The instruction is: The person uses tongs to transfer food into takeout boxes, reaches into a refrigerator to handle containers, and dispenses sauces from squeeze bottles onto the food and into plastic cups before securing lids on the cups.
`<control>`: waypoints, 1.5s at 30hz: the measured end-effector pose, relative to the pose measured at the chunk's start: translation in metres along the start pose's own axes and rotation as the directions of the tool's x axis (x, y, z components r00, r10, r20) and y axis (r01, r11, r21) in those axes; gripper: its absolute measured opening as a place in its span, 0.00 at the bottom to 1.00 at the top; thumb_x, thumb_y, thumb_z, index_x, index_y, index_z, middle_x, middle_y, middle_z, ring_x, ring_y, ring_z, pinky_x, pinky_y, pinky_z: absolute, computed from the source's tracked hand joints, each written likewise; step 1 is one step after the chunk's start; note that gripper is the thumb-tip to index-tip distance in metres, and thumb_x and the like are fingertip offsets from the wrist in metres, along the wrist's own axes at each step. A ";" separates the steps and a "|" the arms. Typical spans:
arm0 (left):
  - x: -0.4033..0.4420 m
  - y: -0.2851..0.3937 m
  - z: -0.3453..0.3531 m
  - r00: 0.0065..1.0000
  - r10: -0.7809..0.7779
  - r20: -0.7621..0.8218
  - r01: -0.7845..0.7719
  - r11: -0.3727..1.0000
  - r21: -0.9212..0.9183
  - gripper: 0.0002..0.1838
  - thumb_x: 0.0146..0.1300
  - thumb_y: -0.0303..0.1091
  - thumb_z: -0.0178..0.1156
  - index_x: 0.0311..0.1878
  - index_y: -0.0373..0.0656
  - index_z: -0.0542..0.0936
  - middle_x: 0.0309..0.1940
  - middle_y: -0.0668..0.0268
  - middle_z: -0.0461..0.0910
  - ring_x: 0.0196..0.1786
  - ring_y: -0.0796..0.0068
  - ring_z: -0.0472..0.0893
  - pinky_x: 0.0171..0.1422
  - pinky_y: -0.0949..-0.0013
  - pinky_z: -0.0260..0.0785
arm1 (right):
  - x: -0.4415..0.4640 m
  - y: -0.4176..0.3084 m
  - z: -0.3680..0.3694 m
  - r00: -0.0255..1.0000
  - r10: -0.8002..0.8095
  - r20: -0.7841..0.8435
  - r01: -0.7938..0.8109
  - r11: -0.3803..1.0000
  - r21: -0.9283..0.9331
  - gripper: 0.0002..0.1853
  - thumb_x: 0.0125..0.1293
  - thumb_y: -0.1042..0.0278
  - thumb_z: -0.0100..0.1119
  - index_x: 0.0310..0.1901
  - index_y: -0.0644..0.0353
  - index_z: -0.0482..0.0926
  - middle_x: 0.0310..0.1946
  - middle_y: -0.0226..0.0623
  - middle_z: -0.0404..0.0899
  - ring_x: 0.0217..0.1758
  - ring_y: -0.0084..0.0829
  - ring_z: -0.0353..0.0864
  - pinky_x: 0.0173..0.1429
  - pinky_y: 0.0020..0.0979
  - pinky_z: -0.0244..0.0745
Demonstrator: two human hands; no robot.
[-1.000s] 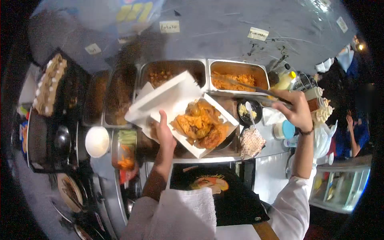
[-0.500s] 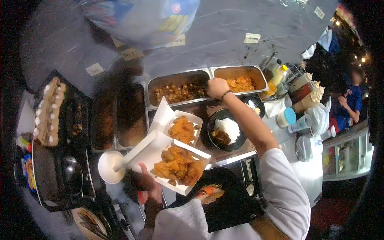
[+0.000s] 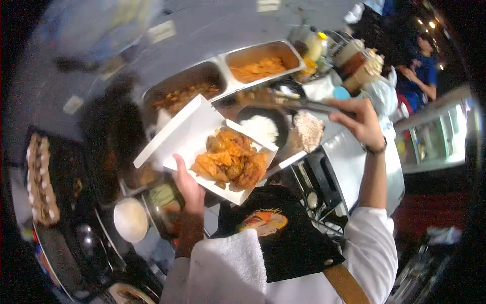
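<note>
The left hand (image 3: 190, 191) holds an open white box (image 3: 185, 134) of orange-brown food (image 3: 230, 158) at the near left of the black plate (image 3: 282, 127) of rice (image 3: 259, 126); right of that plate, the right hand (image 3: 360, 121) grips a metal utensil (image 3: 321, 106). Beyond it, one steel tray (image 3: 195, 76) contains brown chunks (image 3: 187, 97), another (image 3: 266, 52) orange pieces (image 3: 259, 69).

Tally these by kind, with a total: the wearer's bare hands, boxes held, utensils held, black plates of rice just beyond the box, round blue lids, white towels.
Left hand and right hand: 2
White box: 1
Utensil: 1
Black plate: 1
Blue lid: 1
White towel: 1
Total: 7
</note>
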State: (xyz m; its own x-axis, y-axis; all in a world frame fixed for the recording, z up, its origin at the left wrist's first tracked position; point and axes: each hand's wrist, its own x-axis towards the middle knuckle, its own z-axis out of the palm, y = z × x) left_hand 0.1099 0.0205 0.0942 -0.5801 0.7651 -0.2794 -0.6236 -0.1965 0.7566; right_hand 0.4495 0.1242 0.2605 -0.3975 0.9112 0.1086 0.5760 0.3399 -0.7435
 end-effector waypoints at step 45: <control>-0.092 -0.246 0.060 0.713 -0.410 0.568 -0.166 0.689 0.706 0.17 0.67 0.34 0.56 0.57 0.41 0.71 0.43 0.62 0.80 0.45 0.75 0.80 0.52 0.71 0.71 | -0.163 0.205 -0.090 0.856 0.499 -0.133 -0.438 0.838 0.326 0.22 0.58 0.63 0.65 0.49 0.71 0.78 0.32 0.32 0.79 0.30 0.20 0.71 0.34 0.23 0.68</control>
State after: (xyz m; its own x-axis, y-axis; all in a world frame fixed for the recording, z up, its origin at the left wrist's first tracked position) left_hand 0.3476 0.0352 -0.0309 0.1396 0.9749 -0.1735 0.0364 0.1700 0.9848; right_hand 0.6964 0.0662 0.1496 0.0421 0.9809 -0.1901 0.4238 -0.1898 -0.8856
